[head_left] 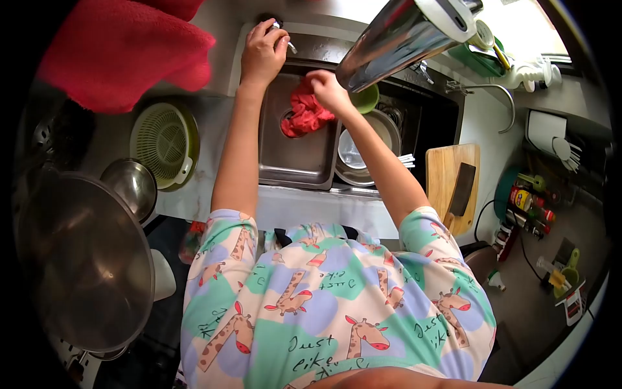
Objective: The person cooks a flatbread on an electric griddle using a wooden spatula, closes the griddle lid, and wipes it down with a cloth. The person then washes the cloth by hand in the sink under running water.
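Observation:
My left hand (264, 54) is at the back edge of the sink, its fingers curled round a small metal tap (291, 47). Most of the tap is hidden behind the hand. My right hand (329, 91) grips the upper end of a crumpled red cloth (304, 115). The cloth hangs over the left basin of the steel sink (291, 176), where it partly covers the drain. Beside my right forearm, a metal pot (392, 133) and a green bowl (365, 98) sit in the other basin.
A shiny steel cylinder (402, 45) juts in above the sink. To the right, a cleaver (461, 188) lies on a wooden board (435, 162). A green colander (164, 139) and a steel bowl (131, 188) stand left. A red towel (129, 52) hangs at upper left.

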A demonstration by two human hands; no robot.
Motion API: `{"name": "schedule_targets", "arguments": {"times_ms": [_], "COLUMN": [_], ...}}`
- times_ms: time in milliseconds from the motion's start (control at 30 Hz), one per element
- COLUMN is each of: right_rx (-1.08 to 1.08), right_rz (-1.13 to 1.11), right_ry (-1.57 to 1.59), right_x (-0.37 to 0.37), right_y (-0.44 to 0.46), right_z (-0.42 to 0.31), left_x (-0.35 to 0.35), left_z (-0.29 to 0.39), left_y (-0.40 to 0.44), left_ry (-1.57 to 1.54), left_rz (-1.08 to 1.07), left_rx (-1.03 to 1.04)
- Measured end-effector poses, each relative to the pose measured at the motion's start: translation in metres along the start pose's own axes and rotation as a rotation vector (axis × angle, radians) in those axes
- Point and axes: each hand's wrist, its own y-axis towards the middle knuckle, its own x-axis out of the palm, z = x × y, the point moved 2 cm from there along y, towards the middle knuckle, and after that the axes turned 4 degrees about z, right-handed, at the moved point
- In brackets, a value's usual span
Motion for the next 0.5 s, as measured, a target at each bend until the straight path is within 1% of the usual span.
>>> {"name": "schedule_targets", "arguments": {"times_ms": [33, 67, 167, 200, 233, 300, 367, 400, 433, 500], "right_rx": [-0.02, -0.203, -0.185, -0.114, -0.106, -0.092, -0.035, -0.153, -0.269, -0.273], "right_rz": [-0.094, -0.065, -0.054, -0.107, -0.108, -0.116, 0.017, 0.014, 0.012, 0.019], "right_ry": [-0.261, -0.363, -0.757, -0.765, -0.744, -0.703, -0.538, -0.438, -0.336, -0.256], "right_x": [-0.006, 0.004, 0.014, 0.018, 0.021, 0.028, 0.041, 0.034, 0.026, 0.023], "right_y": [-0.019, -0.019, -0.033, -0.028, -0.025, -0.018, -0.004, -0.009, -0.013, -0.011], "right_z": [-0.018, 0.004, 0.01, 0.012, 0.015, 0.026, 0.06, 0.045, 0.03, 0.02], "left_x": [-0.001, -0.004, -0.008, -0.004, 0.005, 0.037, 0.048, 0.047, 0.052, 0.063], "left_z": [-0.001, -0.001, 0.011, 0.013, 0.012, 0.01, 0.021, 0.031, 0.024, 0.006], "left_y": [-0.001, -0.005, -0.042, -0.062, -0.088, -0.149, -0.184, -0.189, -0.197, -0.206], "left_ry": [-0.048, -0.116, -0.225, -0.176, -0.124, -0.227, 0.023, 0.044, 0.054, 0.074], "left_rz": [0.008, 0.026, 0.121, 0.005, -0.111, -0.202, -0.414, -0.436, -0.456, -0.498], "left_rx": [0.012, 0.005, -0.399, -0.528, -0.656, -0.596, -0.579, -0.637, -0.623, -0.593]}}
